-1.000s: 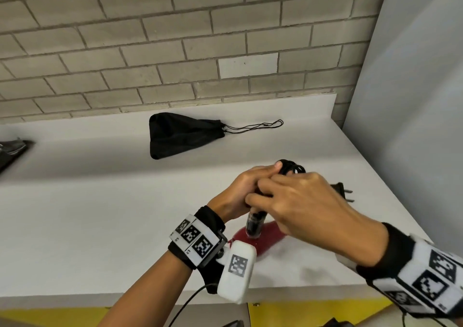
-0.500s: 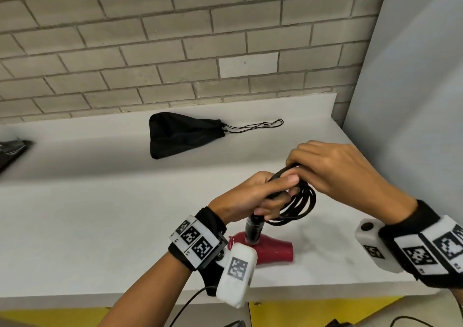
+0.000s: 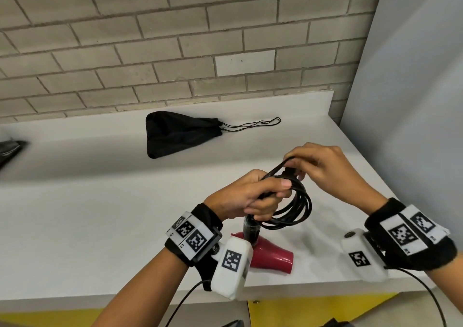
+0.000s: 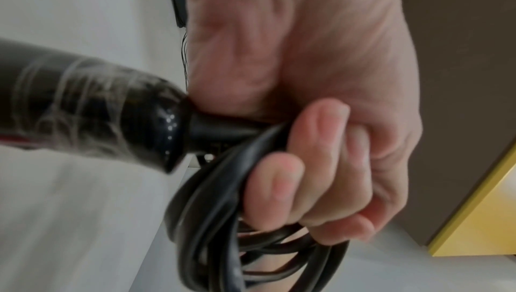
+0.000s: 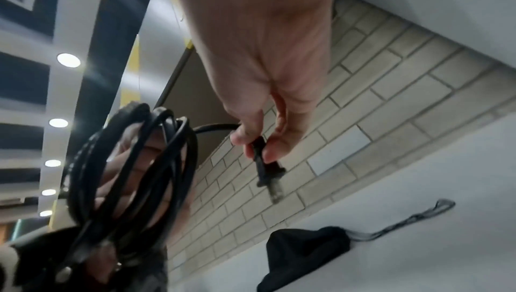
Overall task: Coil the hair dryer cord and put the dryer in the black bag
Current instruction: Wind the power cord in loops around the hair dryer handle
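Note:
A red hair dryer [image 3: 271, 257] with a black handle [image 3: 251, 230] stands near the white counter's front edge. My left hand [image 3: 253, 196] grips the coiled black cord [image 3: 295, 208] just above the handle's end [image 4: 111, 115], fingers curled round the loops [image 4: 223, 219]. My right hand [image 3: 323, 168] pinches the cord's plug end [image 5: 268, 168] just above the coil, prongs pointing away. The black drawstring bag [image 3: 175, 132] lies flat at the back of the counter, mouth drawn closed, strings [image 3: 253, 124] trailing right.
The white counter [image 3: 87, 214] meets a brick wall behind and a grey panel [image 3: 413, 101] on the right. A dark object [image 3: 10, 148] lies at the counter's far left. Yellow cabinet fronts [image 3: 313, 309] show below the front edge.
My right hand left the handle, swung right and up with the cord, and now holds the plug end above the coil. The coil hangs open from my left hand.

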A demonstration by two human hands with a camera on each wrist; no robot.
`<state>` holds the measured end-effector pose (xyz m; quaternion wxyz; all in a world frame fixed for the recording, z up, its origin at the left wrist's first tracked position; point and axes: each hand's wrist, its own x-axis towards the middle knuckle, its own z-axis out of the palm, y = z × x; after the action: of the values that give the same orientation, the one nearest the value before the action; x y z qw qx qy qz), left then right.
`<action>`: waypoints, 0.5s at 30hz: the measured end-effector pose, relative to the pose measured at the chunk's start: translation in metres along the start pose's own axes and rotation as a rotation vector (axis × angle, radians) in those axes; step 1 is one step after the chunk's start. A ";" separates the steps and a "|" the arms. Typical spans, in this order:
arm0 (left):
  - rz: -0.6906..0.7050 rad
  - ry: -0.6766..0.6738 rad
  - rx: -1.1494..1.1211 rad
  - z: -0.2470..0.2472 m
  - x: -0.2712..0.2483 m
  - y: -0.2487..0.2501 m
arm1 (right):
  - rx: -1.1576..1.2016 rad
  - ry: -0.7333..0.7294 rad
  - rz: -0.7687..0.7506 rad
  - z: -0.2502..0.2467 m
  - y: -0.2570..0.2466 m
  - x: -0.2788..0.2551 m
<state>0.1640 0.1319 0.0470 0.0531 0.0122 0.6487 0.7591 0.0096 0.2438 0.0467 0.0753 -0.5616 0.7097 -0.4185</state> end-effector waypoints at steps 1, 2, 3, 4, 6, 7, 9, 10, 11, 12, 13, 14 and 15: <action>0.004 0.004 -0.007 0.000 -0.001 0.000 | 0.065 -0.016 0.035 0.002 0.000 0.001; 0.009 0.012 -0.013 -0.001 -0.002 0.000 | 0.134 -0.037 0.068 0.003 -0.002 0.001; 0.014 0.021 -0.018 -0.002 -0.002 0.001 | 0.204 -0.062 0.095 0.003 -0.003 0.001; 0.019 0.033 -0.023 -0.004 -0.003 0.000 | 0.277 -0.094 0.116 0.003 -0.004 0.002; 0.030 0.046 -0.025 -0.007 -0.005 0.001 | 0.414 -0.163 0.144 0.002 -0.006 0.002; 0.037 0.045 -0.027 -0.008 -0.005 0.000 | 0.466 -0.202 0.155 0.002 -0.008 0.002; 0.045 0.035 -0.030 -0.009 -0.006 0.000 | 0.524 -0.277 0.175 0.003 -0.007 0.002; 0.047 0.035 -0.029 -0.009 -0.006 -0.001 | 0.545 -0.316 0.185 0.005 -0.005 0.001; 0.049 0.040 -0.030 -0.009 -0.007 -0.001 | 0.563 -0.352 0.199 0.008 -0.003 0.000; 0.050 0.047 -0.033 -0.010 -0.007 -0.001 | 0.579 -0.385 0.216 0.011 -0.002 -0.002; 0.050 0.055 -0.035 -0.011 -0.008 -0.001 | 0.592 -0.408 0.232 0.015 0.000 -0.005; 0.050 0.063 -0.033 -0.012 -0.008 -0.001 | 0.607 -0.423 0.241 0.019 0.001 -0.007; 0.053 0.067 -0.030 -0.012 -0.008 -0.001 | 0.625 -0.427 0.255 0.021 0.002 -0.010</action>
<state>0.1713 0.1193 0.0446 0.0115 0.0032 0.6381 0.7698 0.0237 0.2414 0.0280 0.4398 -0.4934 0.5804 -0.4756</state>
